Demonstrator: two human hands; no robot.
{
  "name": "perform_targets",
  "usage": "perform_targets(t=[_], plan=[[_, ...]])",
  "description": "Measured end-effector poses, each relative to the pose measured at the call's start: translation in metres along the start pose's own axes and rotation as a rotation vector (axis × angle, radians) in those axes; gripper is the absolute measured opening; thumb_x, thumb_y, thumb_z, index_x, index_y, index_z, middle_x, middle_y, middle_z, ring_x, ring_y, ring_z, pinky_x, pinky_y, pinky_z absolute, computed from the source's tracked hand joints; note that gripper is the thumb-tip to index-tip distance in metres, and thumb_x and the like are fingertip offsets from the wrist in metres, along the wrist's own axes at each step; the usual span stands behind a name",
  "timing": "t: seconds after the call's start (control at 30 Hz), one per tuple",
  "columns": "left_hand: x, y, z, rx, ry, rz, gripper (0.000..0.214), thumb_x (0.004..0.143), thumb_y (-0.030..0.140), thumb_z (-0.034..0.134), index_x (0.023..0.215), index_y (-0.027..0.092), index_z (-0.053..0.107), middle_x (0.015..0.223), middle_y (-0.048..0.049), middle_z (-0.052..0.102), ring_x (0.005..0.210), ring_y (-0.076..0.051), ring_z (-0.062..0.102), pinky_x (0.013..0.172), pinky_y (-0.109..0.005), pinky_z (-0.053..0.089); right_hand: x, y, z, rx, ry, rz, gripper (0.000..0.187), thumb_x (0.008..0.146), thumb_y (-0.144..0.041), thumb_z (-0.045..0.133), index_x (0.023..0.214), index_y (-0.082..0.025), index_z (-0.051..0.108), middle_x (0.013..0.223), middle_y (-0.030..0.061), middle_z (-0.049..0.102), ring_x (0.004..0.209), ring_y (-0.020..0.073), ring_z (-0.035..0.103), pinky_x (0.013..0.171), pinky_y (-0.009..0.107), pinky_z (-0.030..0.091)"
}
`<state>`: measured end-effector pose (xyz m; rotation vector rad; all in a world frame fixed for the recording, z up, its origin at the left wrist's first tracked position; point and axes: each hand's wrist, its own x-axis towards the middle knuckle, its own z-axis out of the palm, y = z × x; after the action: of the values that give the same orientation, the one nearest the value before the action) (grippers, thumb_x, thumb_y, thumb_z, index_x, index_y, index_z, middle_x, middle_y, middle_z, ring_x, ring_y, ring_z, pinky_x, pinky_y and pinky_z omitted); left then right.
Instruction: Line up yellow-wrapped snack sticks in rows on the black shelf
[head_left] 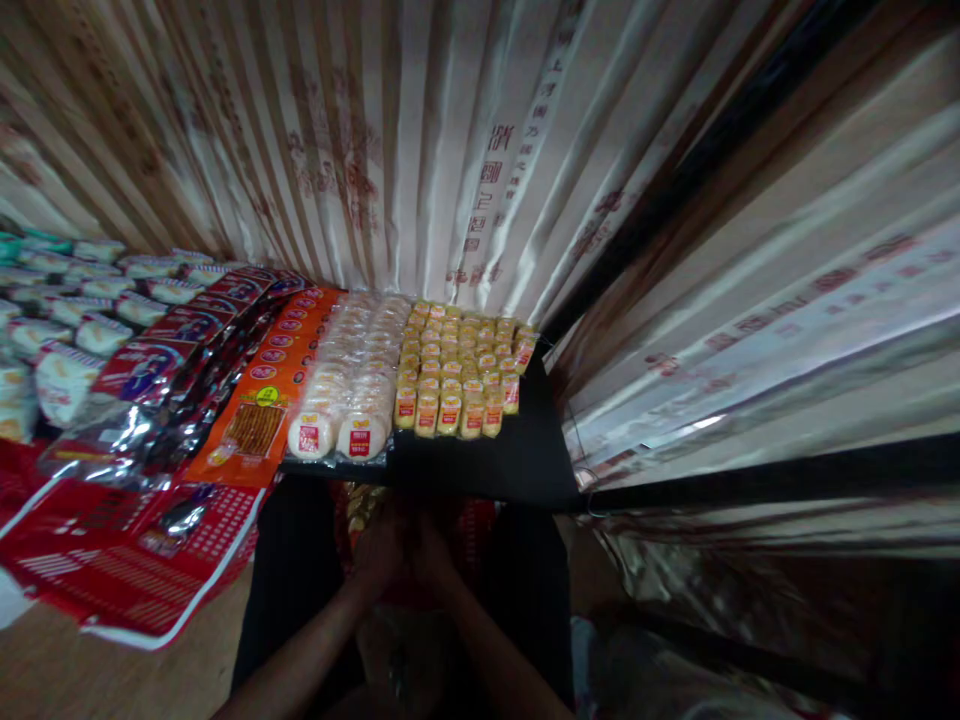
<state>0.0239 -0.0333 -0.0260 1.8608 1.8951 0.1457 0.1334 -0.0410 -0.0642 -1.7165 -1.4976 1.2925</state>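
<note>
Both my hands reach down into a dark gap below the front edge of a black shelf [517, 455]. My left hand [379, 550] and my right hand [435, 555] are close together, fingers curled over a red and gold packet bundle [360, 505] in the shadow. What they hold is too dark to name. On the shelf lie rows of small yellow snack packets [457, 370] and round white cakes in clear wrap [352, 385], just above my hands.
Orange packets [274, 385], dark red foil packets [187, 345] and white-green packets [67, 310] fill the shelf to the left. A red printed bag [127, 560] hangs off the front. Striped shiny curtains [420, 140] stand behind and at the right.
</note>
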Motion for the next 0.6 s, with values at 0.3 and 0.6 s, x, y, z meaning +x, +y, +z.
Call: perform_targets(t=[0.3,0.6], plan=[[-0.013,0.032,-0.044,-0.452,-0.092,-0.018,0.041,0.081,0.017,0.041,0.120,0.011,0.050,0.120,-0.0138,0.059,0.114,-0.021,0.053,0.098,-0.035,0.038,-0.027,-0.030,-0.055,0.100,-0.085,-0.093,0.033,0.075,-0.024,0.053,0.108,-0.021,0.054,0.108,0.0068,0.065,0.100,0.0206,0.061,0.089,0.035,0.046],[-0.003,0.051,-0.075,-0.944,0.001,0.049,0.032,0.070,0.020,0.055,0.102,0.018,0.056,0.093,-0.0042,0.068,0.087,-0.016,0.064,0.084,-0.032,0.049,-0.033,-0.082,-0.107,0.157,-0.009,-0.208,0.032,0.075,-0.027,0.055,0.107,-0.023,0.057,0.102,0.0028,0.066,0.093,0.0184,0.061,0.086,0.033,0.047]])
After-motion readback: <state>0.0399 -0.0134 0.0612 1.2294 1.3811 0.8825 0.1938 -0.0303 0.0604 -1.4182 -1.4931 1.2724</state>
